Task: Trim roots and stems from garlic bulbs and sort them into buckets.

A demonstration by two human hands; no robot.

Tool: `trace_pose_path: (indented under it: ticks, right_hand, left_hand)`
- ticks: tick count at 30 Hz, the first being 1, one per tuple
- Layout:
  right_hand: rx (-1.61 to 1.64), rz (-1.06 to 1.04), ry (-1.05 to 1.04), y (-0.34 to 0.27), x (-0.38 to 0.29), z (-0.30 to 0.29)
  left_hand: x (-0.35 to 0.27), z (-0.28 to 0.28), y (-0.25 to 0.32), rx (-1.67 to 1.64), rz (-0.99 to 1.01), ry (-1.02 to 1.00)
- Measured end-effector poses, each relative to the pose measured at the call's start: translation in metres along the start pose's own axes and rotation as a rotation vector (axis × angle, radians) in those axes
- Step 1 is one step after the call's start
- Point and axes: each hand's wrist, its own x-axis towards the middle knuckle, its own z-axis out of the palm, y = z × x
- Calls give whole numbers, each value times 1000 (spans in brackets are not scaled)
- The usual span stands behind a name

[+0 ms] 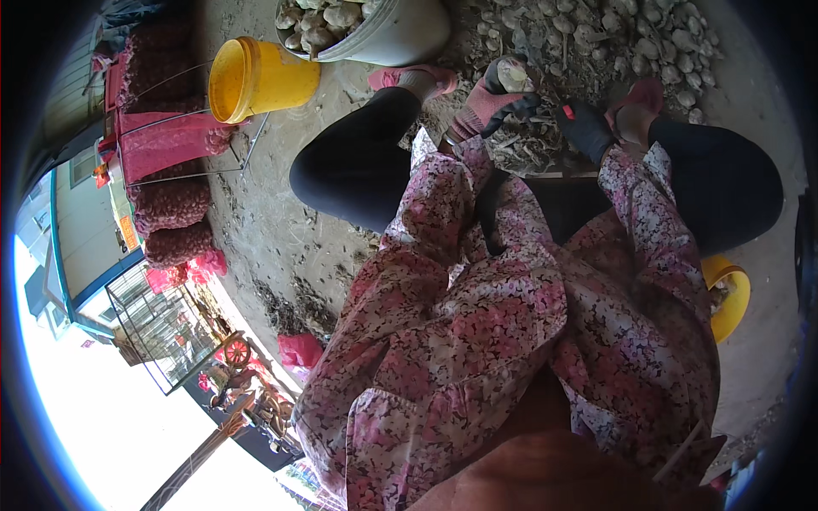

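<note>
In front of me, my left hand point(493, 102), in a pink glove with a dark coated palm, holds a whitish garlic bulb point(514, 75) between thumb and fingers. To its right, my right hand point(585, 129) wears a dark glove. It is curled around a small object with a red part point(568, 112); the rest of that object is hidden. A heap of garlic bulbs point(645, 45) spreads over the ground beyond both hands. Dry stalk and skin scraps point(527, 148) lie between my feet, below the hands.
A whitish bucket point(409, 29) of trimmed garlic bulbs point(326, 24) stands at the top. Left of it is a yellow bucket point(281, 80). A metal frame point(252, 150) carries a pink mesh bag point(163, 140) beside filled mesh sacks point(171, 204). Another yellow bucket point(735, 303) is at my right.
</note>
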Motion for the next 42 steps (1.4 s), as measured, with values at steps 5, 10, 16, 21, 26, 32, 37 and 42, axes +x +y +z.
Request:
trace_pose_path:
  ticks: [5, 10, 16, 21, 26, 32, 37, 42]
  right_hand:
    - [63, -42, -81, 0, -15, 25]
    - [269, 206, -76, -25, -17, 15]
    - [903, 365, -366, -48, -18, 7]
    - [1274, 450, -451, -75, -17, -4]
    - [1760, 502, -397, -43, -1, -13]
    - [2014, 598, -486, -74, -6, -25]
    - [1972, 543, -262, -25, 13, -5]
    - [1687, 689, 3, -50, 26, -12]
  left_hand:
    - [-2, -14, 19, 168, 195, 531]
    - [0, -19, 86, 106, 392, 903]
    - [10, -84, 206, 287, 422, 928]
    - [26, -178, 317, 1906, 557, 245]
    - [71, -149, 262, 923, 326, 1092]
    - [93, -34, 142, 579, 263, 486]
    - [178, -9, 13, 297, -269, 370]
    - [256, -86, -66, 795, -52, 184]
